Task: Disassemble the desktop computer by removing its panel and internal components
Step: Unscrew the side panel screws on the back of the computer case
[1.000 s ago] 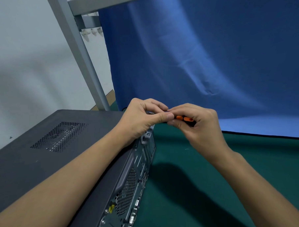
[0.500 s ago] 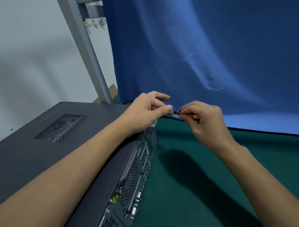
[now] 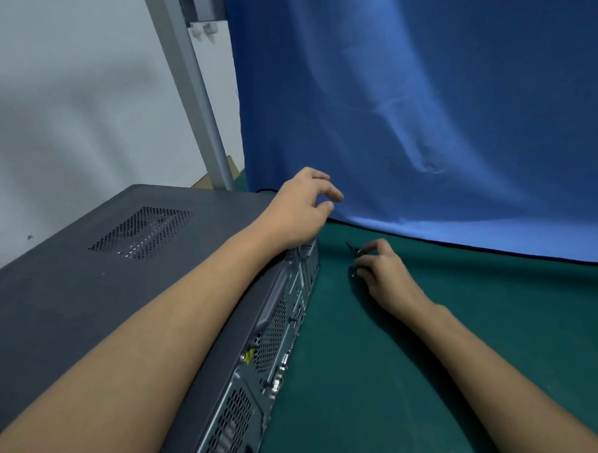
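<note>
Presently on the bench: 1 desktop computer point(image 3: 88, 304) lies flat on a green mat point(image 3: 499, 303) and fills the view from 7 to 10 o'clock.
Top panel: dark grey, in place on the case and facing up, with 1 perforated vent patch point(image 3: 143, 231) toward its 10 o'clock corner.
Rear face point(image 3: 271, 333): turned toward 3 o'clock, showing grilles, ports and slot covers. Its lower edge meets the mat.
Left arm: the forearm lies diagonally across the top panel, running from 7 o'clock up toward 1 o'clock.
Left hand point(image 3: 300, 209): at the far rear corner of the case, wrist over the panel edge, fingers reaching past the corner toward 2 o'clock.
Left grip: relaxed. The fingers are loosely curled, with thumb tip and forefinger tip near each other but apart.
Right hand point(image 3: 385, 274): low over the mat, at 3 o'clock from the case's far corner, near the rear face but apart from it.
Right grip: the fingers are curled round a thin dark tool point(image 3: 352, 248). Only its tip shows, poking out toward 11 o'clock, and the rest is hidden in the hand.
Backdrop: a blue cloth point(image 3: 422, 101) hangs from 12 to 3 o'clock, its hem lying on the mat.
Frame: 1 grey metal post point(image 3: 196, 94) stands at 12 o'clock behind the case, against a white wall point(image 3: 62, 99).
</note>
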